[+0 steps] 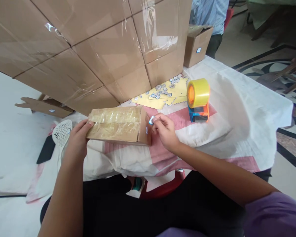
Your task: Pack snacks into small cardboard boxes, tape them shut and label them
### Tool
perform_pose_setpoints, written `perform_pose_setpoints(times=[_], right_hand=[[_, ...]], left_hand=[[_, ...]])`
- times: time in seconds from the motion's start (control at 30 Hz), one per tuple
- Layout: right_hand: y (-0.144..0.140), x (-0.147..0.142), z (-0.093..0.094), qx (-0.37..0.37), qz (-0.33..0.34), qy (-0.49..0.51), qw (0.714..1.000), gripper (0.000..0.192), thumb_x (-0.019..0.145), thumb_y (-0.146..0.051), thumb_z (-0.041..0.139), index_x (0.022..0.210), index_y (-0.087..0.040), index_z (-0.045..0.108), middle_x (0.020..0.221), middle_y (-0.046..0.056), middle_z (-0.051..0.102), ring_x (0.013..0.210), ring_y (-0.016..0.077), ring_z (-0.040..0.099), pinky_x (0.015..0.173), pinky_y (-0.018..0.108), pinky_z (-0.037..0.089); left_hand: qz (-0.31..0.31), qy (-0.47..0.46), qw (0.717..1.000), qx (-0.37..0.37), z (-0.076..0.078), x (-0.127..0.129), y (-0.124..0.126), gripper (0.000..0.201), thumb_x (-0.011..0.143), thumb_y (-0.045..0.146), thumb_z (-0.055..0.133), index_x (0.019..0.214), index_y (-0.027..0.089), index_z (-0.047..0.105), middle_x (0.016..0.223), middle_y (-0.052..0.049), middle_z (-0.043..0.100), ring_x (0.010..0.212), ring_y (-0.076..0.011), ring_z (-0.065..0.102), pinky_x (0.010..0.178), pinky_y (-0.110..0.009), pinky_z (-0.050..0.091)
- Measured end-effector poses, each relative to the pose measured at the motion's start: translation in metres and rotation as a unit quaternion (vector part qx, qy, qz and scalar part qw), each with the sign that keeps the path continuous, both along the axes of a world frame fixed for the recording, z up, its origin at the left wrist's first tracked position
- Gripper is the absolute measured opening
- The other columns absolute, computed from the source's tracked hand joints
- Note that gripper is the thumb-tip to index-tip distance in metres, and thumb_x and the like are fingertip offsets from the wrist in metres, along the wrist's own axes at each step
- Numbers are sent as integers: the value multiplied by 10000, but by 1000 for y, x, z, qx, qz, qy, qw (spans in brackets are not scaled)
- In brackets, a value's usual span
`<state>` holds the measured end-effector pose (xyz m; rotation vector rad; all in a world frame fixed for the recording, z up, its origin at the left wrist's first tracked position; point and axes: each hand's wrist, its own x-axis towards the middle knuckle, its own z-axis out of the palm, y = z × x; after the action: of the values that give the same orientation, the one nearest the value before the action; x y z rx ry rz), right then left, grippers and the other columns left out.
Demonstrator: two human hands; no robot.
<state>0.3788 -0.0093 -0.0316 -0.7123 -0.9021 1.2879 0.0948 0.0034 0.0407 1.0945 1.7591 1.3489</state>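
A cardboard box (115, 126) lies on the cloth-covered table, its top covered with strips of shiny tape. My left hand (79, 136) grips the box's left end, thumb on top. Just off the right end, my right hand (165, 130) pinches a small blue-edged sticker (151, 120) between thumb and fingers. A similar sticker (146, 130) is on that end face of the box. Beyond my right hand stands a tape dispenser (199, 113) carrying a yellow tape roll (201, 93). Yellow sheets (160, 102) behind the box hold several small cut labels (162, 90).
A tall wall of taped cartons (111, 56) rises behind. At left are an open carton (45, 107), a white perforated paddle (62, 133) and a black flat object (46, 149). Another carton (198, 44) stands at the table's far end, near a person (209, 16).
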Motion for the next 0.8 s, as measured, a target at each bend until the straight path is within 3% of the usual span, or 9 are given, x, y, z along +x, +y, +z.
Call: perform_pose_setpoints(times=[0.07,0.23,0.4,0.57,0.7,0.8], right_hand=[[0,1,0,2,-15,-1,1000,239,923,-379,617,760,-225,534,556,-78,434,501,94,407,519,256,325],[-1,0,2,5,-20,-11,1000,243,931,-436,605,821,-223,568,745,-17,636,626,119,578,586,266,417],[0,2,2,19,35,-26,999,278,924,-451,639,782,-225,560,549,-74,448,492,98,420,521,258,347],[-2,3,1,31,-14,-56,998,261,946,-463,605,837,-226,590,734,-15,611,630,121,545,598,268,414],[-3,0,-2,4,11,-49,999,283,941,-462,608,793,-228,546,601,-62,463,528,102,434,535,257,350],[-3,0,-1,18,-26,-34,999,247,945,-419,606,801,-223,559,665,-44,524,571,100,469,561,254,377]], left_hand=[[-2,-1,1000,1,0,0,0,306,653,341,814,914,197,744,808,19,589,728,-121,501,572,-179,406],[-7,-3,1000,4,-2,-2,1,314,640,340,816,906,193,734,821,14,600,736,-126,513,557,-178,400],[-7,5,1000,0,0,1,0,317,649,348,801,918,197,728,847,1,633,749,-142,543,577,-200,418],[-8,13,1000,-6,2,4,-2,307,674,373,779,922,204,715,896,-5,657,776,-154,569,616,-224,433],[1,33,999,-2,2,4,-1,301,627,369,784,843,184,683,886,4,636,755,-139,542,586,-208,409],[-1,27,1000,-9,2,4,0,322,618,374,786,858,187,679,839,16,609,739,-129,523,563,-193,389]])
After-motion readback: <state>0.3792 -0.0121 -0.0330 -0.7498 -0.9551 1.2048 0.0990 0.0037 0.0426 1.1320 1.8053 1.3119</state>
